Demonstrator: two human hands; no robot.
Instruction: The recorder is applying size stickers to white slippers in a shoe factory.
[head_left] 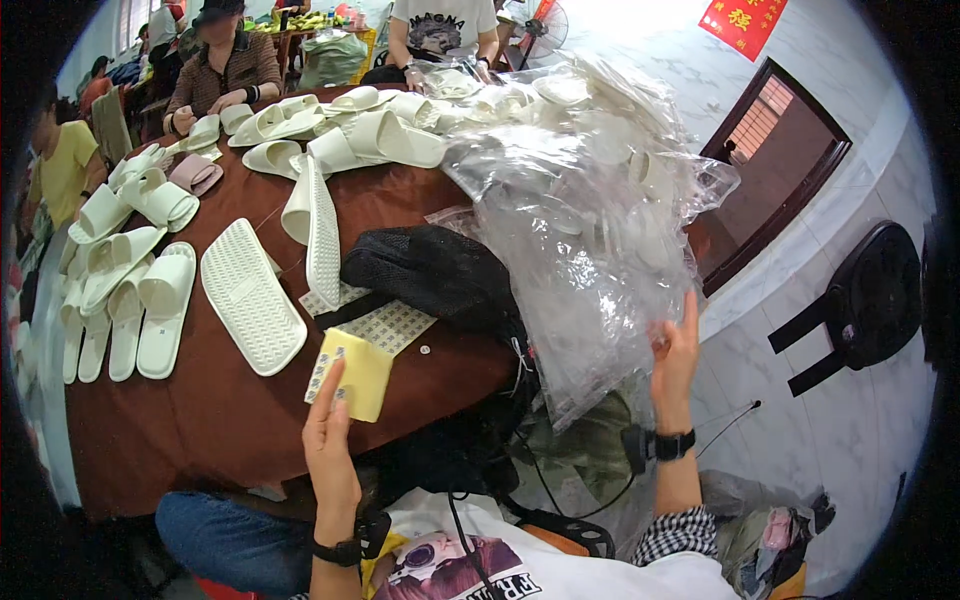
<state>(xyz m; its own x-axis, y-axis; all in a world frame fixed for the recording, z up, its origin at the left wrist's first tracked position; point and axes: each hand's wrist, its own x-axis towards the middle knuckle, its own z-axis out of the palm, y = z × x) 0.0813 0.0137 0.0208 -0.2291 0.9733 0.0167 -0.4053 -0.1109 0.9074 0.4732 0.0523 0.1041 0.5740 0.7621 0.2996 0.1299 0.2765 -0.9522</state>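
the brown table (200,420) takes up most of the room in front of the person, and its far and left sides are covered in white slippers (150,310), some paired, some lying sole-up, with one pinkish slipper (195,175) among them. on the right edge a big heap of clear plastic bags (590,220) spills over the side, pale slippers showing through the film. a black mesh bag (430,270) lies just beside the heap, near the middle of the table. a long white sole (250,297) lies flat, bumps up, and another stands on edge next to it. a sheet of small stickers (385,325) sits under the mesh bag's edge. other people sit at the far side, their hands among the slippers. the right hand (675,355) is raised at the lower fringe of the plastic heap, fingers spread and touching the film. the left hand (330,435) is up at the table's near edge, fingers pinching a yellow sticker sheet (355,375) that rests on the tabletop.
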